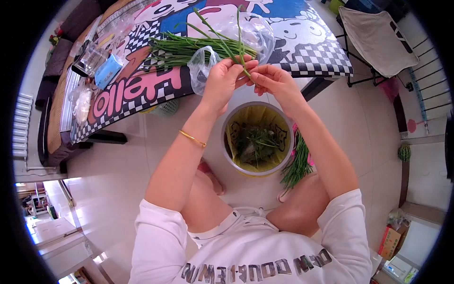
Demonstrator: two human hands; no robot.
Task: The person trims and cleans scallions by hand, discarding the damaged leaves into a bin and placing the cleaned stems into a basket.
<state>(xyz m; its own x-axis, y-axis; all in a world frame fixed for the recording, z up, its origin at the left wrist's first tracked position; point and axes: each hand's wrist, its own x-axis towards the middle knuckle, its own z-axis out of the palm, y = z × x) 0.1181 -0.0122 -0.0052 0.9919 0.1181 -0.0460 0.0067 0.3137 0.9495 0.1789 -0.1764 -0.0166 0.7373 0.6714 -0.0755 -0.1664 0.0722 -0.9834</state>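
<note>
My left hand [223, 79] is closed around a few green chives [240, 40], whose long leaves rise above the fingers and bend apart. The fingers of my right hand [274, 81] pinch the lower ends of the same stalks, close beside the left fingertips. Just beyond the hands, a large bunch of chives [177, 51] lies on the table, partly over a clear plastic bag [255, 34]. Below my hands stands a round bin [227, 154] with a yellow liner, holding green scraps and some crumpled plastic.
More chives [298, 165] lie on pink plastic on the floor, right of the bin. The table [295, 66] has a cartoon-print cover and carries a blue tissue pack [108, 71]. A folding chair [380, 40] stands at the right, and a green basket [166, 108] sits under the table.
</note>
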